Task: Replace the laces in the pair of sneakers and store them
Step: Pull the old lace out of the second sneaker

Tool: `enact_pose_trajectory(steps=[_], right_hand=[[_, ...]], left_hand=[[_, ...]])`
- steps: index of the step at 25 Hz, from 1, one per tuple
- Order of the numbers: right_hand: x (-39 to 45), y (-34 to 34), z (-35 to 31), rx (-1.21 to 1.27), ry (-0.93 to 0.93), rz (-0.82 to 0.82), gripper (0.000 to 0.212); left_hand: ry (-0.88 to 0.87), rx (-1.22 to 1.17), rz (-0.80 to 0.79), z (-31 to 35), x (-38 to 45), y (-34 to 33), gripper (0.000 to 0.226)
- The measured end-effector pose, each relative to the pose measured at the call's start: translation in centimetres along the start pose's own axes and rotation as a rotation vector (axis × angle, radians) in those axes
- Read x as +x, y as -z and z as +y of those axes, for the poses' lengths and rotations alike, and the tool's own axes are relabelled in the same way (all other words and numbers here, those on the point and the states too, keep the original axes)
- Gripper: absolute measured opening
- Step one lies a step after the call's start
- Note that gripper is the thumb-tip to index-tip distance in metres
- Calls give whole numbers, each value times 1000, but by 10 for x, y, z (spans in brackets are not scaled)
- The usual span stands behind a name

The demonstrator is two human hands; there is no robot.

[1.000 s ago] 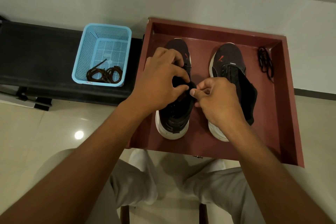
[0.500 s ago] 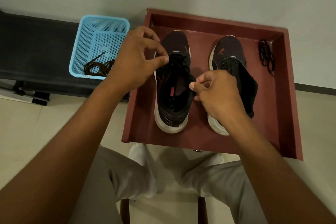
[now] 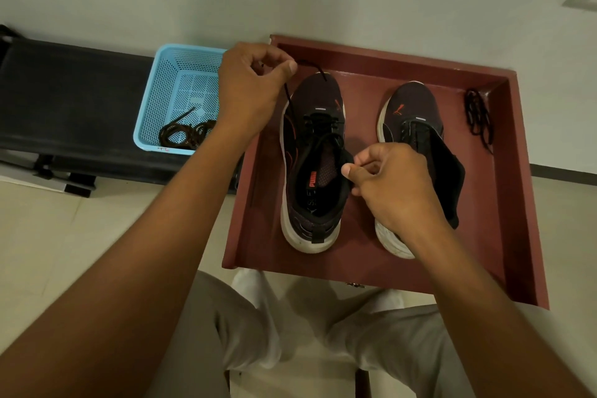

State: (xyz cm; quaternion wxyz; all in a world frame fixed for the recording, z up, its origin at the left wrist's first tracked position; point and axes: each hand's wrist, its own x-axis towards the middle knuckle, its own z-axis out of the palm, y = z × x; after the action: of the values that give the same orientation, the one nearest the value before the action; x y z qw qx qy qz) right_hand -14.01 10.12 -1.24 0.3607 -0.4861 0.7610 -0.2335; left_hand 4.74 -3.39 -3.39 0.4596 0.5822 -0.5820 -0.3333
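Two dark sneakers with white soles stand side by side in a red-brown tray [image 3: 504,191]. My left hand [image 3: 250,92] is raised above the toe of the left sneaker [image 3: 311,168] and pinches a black lace [image 3: 288,100] that runs taut from its eyelets. My right hand [image 3: 392,186] pinches the right edge of that sneaker's collar, by its opening. The right sneaker [image 3: 412,116] sits partly under my right hand, its tongue flopped open to the right. A bundled dark lace [image 3: 478,116] lies in the tray's far right corner.
A light blue mesh basket [image 3: 181,74] holding a coil of dark brown laces [image 3: 185,134] stands on a black bench [image 3: 74,97] left of the tray. A pale wall is behind. My knees in light trousers are below the tray, over a tiled floor.
My left hand has lifted up and away from the sneaker's opening, drawing the black lace out taut. My right hand has stayed at the collar.
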Motion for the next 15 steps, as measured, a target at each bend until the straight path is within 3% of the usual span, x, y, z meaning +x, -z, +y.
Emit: enact_pose_trajectory(steps=[4, 9, 13, 15], right_hand=[[0, -1, -1, 12, 13, 14, 9], [3, 1, -7, -19, 56, -14, 16], [10, 5, -20, -94, 233, 22, 28], [16, 4, -26, -160, 375, 24, 33]], left_hand=[[82, 130, 16, -14, 5, -10, 4], [110, 358, -45, -20, 2, -1, 36], [35, 372, -138, 3, -17, 15, 18], [104, 339, -273, 13, -35, 27, 16]])
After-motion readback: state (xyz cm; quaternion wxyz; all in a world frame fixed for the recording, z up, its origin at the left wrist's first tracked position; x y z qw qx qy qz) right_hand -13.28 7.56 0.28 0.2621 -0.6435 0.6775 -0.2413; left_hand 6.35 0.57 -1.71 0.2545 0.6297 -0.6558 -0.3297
